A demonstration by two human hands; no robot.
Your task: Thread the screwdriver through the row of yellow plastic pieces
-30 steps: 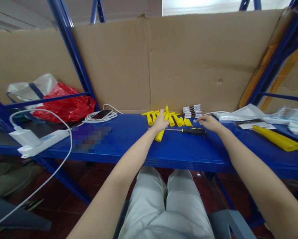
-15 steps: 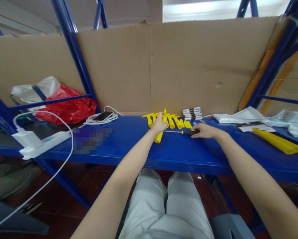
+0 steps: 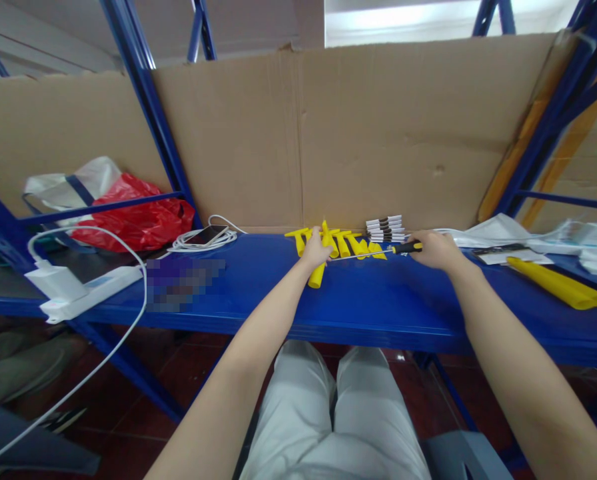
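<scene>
My left hand (image 3: 315, 251) is closed round a yellow hollow plastic handle (image 3: 316, 277), its open end pointing toward me just above the blue shelf top (image 3: 258, 280). In my right hand (image 3: 434, 249) is a screwdriver (image 3: 402, 247) with a black and yellow handle, gripped near the handle's end. Its long metal shaft points left, and the tip lies close to my left hand; whether it touches the held handle I cannot tell. Behind the hands lies a row of similar yellow T-shaped pieces (image 3: 344, 248), partly covered by the left hand.
Small white pieces with dark bands (image 3: 384, 229) are stacked by the cardboard wall (image 3: 368, 133). At right are a larger yellow tube (image 3: 558, 283) and white plastic bags (image 3: 498, 232). Leftward sit a coiled white cable (image 3: 203, 240), a red bag (image 3: 133, 210) and a power strip (image 3: 98, 287).
My right hand has lifted the screwdriver and moved it back and to the right. The left hand has barely moved, still holding the yellow handle.
</scene>
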